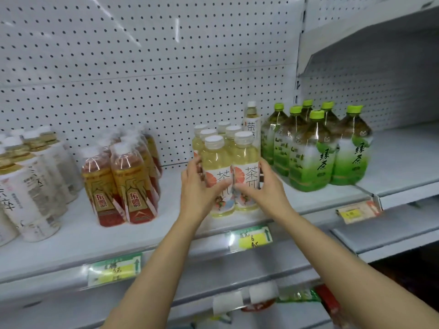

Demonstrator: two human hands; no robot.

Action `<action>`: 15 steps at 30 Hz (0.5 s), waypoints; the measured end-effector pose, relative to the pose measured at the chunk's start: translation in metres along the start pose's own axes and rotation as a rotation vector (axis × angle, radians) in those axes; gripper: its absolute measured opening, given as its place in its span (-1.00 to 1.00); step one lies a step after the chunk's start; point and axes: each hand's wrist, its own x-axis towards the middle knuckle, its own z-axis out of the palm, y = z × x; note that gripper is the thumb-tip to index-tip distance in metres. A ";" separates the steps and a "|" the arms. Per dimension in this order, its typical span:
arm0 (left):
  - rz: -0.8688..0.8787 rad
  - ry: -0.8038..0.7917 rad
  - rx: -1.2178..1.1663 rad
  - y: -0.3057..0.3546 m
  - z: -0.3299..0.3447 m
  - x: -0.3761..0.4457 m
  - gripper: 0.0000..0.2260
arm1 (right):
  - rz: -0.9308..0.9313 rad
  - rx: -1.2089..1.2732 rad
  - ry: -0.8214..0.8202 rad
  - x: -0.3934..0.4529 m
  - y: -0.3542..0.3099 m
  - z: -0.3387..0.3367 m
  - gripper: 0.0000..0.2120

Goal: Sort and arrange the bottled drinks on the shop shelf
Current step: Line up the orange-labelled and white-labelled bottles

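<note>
Both hands cup the front pair of pale yellow tea bottles [229,174] standing on the shelf [78,224], between the red-and-gold bottles [123,181] and the green tea bottles [316,148]. The left hand [198,188] wraps the left bottle and the right hand [266,184] the right one, fingers curled narrow against the labels, holding them. To square this pair well, I would press both bottles together at label height, keep them upright, and slide rather than lift them so that the front edge lines up with the neighbouring groups and the labels face out; a push near the caps would likely tip them into the row behind. The rear bottles of this group show only their caps, so how many there are and how straight they stand is unclear. The white bottles [31,186] at the left are cut off by the edge, the price tags [251,238] are too blurred to read, and the lower shelf's goods are mostly hidden.
</note>
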 end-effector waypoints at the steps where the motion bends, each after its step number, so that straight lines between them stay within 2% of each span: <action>1: -0.008 -0.004 -0.020 0.000 -0.001 0.001 -0.22 | 0.003 0.023 -0.012 0.002 0.001 0.000 -0.22; 4: -0.029 -0.016 -0.073 0.003 -0.002 0.000 -0.34 | -0.009 0.077 -0.027 0.005 0.002 -0.003 -0.23; 7: -0.025 -0.025 -0.118 0.007 -0.005 -0.008 -0.37 | -0.033 0.082 -0.039 -0.002 0.007 -0.008 -0.21; 12: -0.018 -0.025 -0.110 0.009 -0.005 -0.016 -0.39 | -0.027 0.016 -0.062 -0.004 0.007 -0.008 -0.05; 15: -0.012 -0.057 -0.102 0.014 -0.013 -0.015 -0.40 | -0.009 0.039 -0.100 -0.004 0.006 -0.013 -0.10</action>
